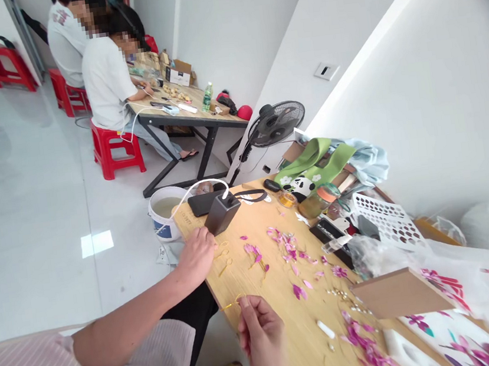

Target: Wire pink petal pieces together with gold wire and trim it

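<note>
My right hand (pixel 260 329) is closed in a pinch on a thin yellow wire (pixel 229 306) with a loop at one end, held over the table's front edge. My left hand (pixel 196 254) rests at the left end of the wooden table (pixel 289 332), beside a black box-shaped power bank (pixel 222 212). Its fingers are bent together, and whatever is in them is hidden. Close to those fingertips lie several looped yellow wires (pixel 225 266). Further right are pink-purple petals on wire stems (pixel 255 254) and a larger scatter of petals (pixel 288 244).
A white bucket (pixel 165 216) stands by the table's left end. Along the back are a jar (pixel 320 200), a green panda bag (pixel 309 169), a cardboard piece (pixel 403 294) and plastic bags. Beyond stand a fan (pixel 276 124) and another table, where two people sit on red stools (pixel 118 150).
</note>
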A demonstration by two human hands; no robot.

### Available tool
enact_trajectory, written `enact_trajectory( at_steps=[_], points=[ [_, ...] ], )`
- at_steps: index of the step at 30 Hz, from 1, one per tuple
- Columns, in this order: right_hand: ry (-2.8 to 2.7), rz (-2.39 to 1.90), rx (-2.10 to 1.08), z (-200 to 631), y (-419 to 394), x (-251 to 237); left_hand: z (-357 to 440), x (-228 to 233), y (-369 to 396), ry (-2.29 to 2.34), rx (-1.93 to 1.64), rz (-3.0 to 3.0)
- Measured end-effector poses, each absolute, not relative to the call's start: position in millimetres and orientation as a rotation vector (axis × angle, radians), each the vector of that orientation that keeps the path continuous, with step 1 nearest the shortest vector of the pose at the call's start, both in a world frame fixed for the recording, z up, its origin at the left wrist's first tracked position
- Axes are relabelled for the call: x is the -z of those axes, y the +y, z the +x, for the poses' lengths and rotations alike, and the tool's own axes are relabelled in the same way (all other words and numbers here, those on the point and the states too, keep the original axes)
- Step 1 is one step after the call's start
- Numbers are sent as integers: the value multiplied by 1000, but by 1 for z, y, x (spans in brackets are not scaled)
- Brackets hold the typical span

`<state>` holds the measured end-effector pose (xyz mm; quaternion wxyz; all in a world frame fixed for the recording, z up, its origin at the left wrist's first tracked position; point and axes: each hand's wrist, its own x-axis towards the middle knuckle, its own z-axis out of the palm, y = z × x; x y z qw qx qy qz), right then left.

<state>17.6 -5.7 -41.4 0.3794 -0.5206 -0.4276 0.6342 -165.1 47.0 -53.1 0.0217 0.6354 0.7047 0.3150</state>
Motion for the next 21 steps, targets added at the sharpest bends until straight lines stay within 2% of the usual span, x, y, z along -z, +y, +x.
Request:
enact_trajectory(
  at_steps=[6,10,13,21],
  points=[
    [-964,-1296,-1624,22,-8,33,-160,34,27,1968,-1146,1785],
    [-902,-1232,-1584,25,-12,23,-147,16,8,1201,-1172,1076],
    [-936,-1165,-1525,29,-14,21,-135,14,0,902,-1097,709],
    [-1017,-1208,-1354,40,-19,26,-114,25,-10,748,-901,510]
  ],
)
